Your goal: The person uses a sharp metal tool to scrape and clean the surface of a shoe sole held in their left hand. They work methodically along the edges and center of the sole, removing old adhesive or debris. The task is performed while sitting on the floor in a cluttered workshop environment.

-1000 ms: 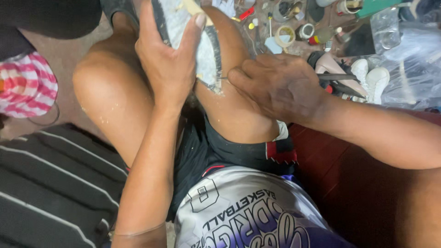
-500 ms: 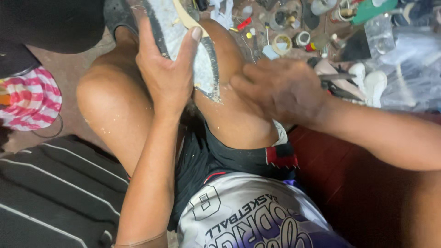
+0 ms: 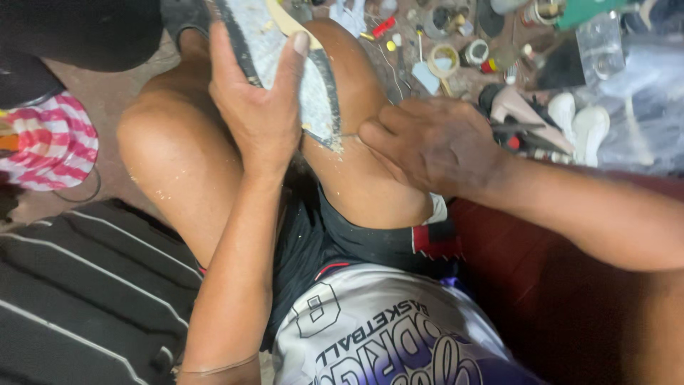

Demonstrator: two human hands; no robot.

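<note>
Head view looks down on a seated person's bare knees, with a striped dark mat [image 3: 78, 285] at the lower left and a red-and-white striped cloth [image 3: 50, 139] lying on the floor beyond it. Across the right knee lies a shoe sole [image 3: 313, 85], dark-edged with a pale, rough, glue-flecked face turned up, its heel end towards the body. Compared with the pictures a second and half a second back, the sole sits in much the same place on the knee, and the whole scene has only slid a little in the frame as the head moves.

Left hand [image 3: 260, 107] wraps over the sole from the left, thumb along one edge and fingers [image 3: 299, 46] stretched across the face, clamped on it to hold it steady; that grip has not altered. Right hand [image 3: 438, 142] is closed into a loose fist at the sole's near edge, pressing there just as before; whether it pinches a small tool or thread I cannot tell, as the fingers hide it. The work at that edge looks ongoing rather than finished.

Beyond the knee the floor holds a scatter of small tins, tape rolls [image 3: 445, 57] and a pair of pale shoes [image 3: 581, 121].
</note>
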